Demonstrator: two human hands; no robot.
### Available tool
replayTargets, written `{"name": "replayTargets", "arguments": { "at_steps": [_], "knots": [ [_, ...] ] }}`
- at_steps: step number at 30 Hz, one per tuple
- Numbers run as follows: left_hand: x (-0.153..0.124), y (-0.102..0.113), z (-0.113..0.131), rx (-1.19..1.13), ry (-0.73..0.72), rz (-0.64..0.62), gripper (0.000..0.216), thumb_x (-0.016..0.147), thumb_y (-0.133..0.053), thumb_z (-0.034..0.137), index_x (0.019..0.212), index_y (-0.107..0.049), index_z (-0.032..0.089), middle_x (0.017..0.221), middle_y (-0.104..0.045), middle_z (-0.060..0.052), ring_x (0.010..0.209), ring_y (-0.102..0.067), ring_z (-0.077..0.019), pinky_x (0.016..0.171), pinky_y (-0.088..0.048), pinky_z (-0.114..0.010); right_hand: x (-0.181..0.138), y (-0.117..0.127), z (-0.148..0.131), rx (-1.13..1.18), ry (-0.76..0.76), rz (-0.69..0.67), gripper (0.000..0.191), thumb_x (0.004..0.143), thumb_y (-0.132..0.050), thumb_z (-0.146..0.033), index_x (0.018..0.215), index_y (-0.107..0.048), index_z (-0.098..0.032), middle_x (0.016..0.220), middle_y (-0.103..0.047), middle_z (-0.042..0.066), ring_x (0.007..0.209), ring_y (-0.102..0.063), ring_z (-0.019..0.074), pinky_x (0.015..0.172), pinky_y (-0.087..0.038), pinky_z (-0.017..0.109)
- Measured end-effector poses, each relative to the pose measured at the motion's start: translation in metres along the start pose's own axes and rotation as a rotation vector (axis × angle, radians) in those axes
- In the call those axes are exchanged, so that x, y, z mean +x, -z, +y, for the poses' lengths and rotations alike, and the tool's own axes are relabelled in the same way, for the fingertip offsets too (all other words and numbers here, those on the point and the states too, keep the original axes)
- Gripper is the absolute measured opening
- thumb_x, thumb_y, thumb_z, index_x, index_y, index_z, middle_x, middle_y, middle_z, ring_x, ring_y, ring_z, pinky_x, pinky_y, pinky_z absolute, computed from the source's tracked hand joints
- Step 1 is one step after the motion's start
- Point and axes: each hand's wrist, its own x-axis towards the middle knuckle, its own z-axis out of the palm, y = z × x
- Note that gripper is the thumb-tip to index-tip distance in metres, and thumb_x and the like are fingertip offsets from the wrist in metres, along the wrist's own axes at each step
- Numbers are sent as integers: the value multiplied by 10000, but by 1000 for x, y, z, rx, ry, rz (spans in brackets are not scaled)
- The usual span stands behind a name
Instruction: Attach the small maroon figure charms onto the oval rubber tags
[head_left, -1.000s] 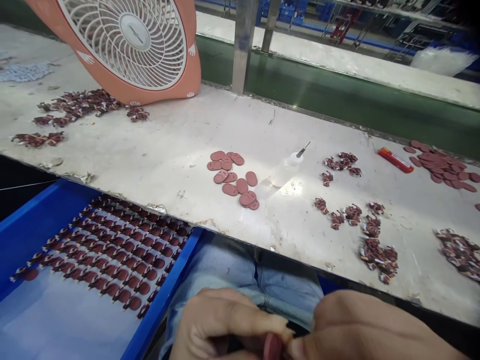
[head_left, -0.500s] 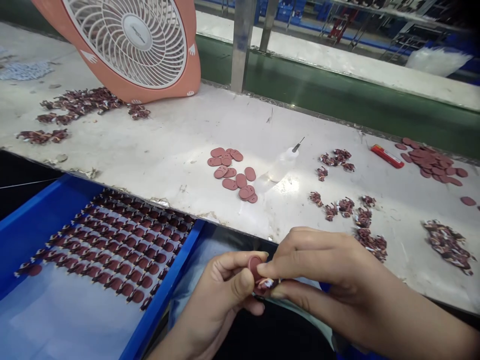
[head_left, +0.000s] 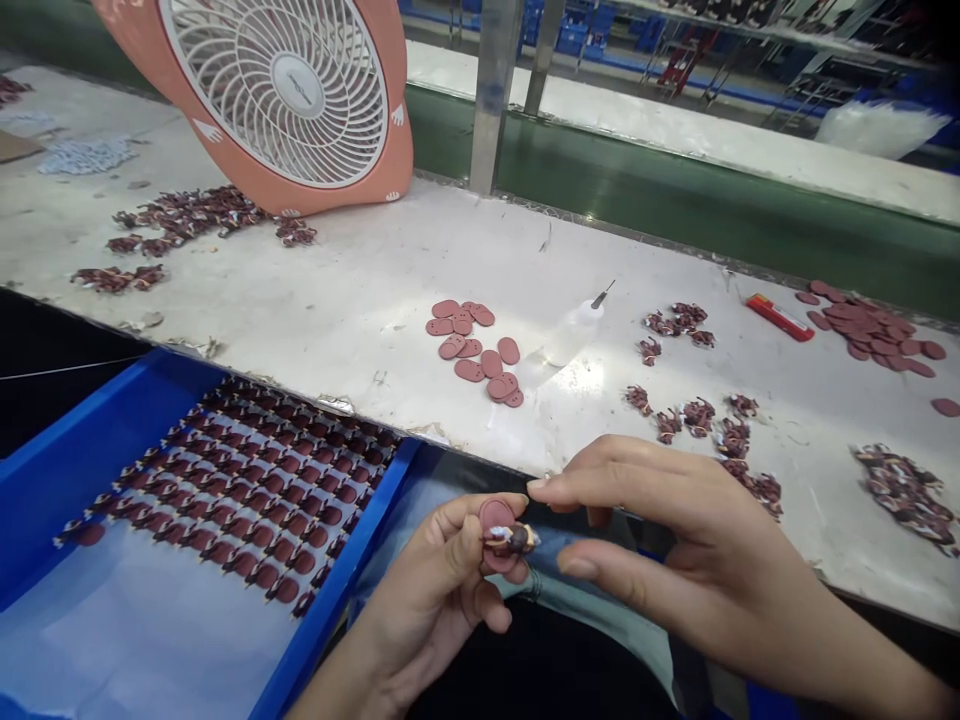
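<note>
So the right hand (head_left: 675, 540) is letting go now: half a second back its thumb and forefinger were pinching the piece together with the left, and now those fingers are spreading open and backing off toward 3 o'clock, not touching it. The left hand (head_left: 442, 590) is gripping the small reddish-brown oval disc with a dark little figure pressed on its face (head_left: 504, 535) all alone, fingertips closed around it, sitting just over the lap below the table edge. Looks to me like the pressing-together bit is finishing. The blue plastic tray lined with rows of finished pieces (head_left: 90, 440) is waiting at 9 o'clock, loose reddish oval discs (head_left: 480, 345) at 12.
</note>
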Motion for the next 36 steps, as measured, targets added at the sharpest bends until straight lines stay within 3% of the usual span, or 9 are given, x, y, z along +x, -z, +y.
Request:
{"name": "replayTargets", "arguments": {
  "at_steps": [12,19,22,26,28,31,36],
  "knots": [
    [-2,7,6,36,-67,-68,258,762,-760,367,887,-773,141,727,-662,-34,553,-578,-70,442,-524,-119,12,-25,9,79,4,7,278,905,-647,-124,1162,-640,-231,850,-661,4,757,-620,116,662,-500,225],
    [3,9,11,64,-61,-92,470,742,-729,524,1032,-746,155,775,-705,-81,592,-628,-104,439,-530,-139,17,-34,15,32,60,46,216,872,-618,-78,1033,-655,-217,752,-649,-14,669,-634,94,594,-518,172],
    [0,7,11,77,-127,50,492,772,-689,542,1109,-705,183,835,-698,-74,646,-639,-125,445,-532,-161,15,-38,20,-130,121,108,222,863,-613,-90,1053,-654,-199,775,-655,10,651,-647,108,558,-529,169],
    [-10,4,5,124,-437,374,307,675,-827,394,855,-694,183,688,-590,22,528,-484,-67,413,-432,-137,24,-56,26,-243,179,222,176,873,-660,-263,1038,-692,-210,789,-673,49,643,-657,161,529,-543,221],
    [-14,4,2,153,-520,393,340,587,-880,374,769,-668,179,654,-570,28,511,-440,-68,392,-384,-147,31,-68,26,-256,217,245,212,878,-660,-358,1025,-707,-213,770,-672,58,640,-654,177,536,-550,243],
    [-19,7,4,208,-559,385,352,556,-895,350,747,-653,180,764,-660,-22,563,-470,-85,411,-356,-169,40,-83,23,-285,278,251,269,885,-648,-426,1030,-714,-210,766,-672,69,646,-651,186,551,-553,261],
    [-24,12,11,229,-590,486,301,606,-868,354,711,-643,183,784,-673,-29,551,-453,-78,417,-344,-181,47,-92,25,-370,388,252,230,904,-638,-362,1061,-706,-208,774,-683,63,642,-646,181,553,-536,267]
  ]
}}
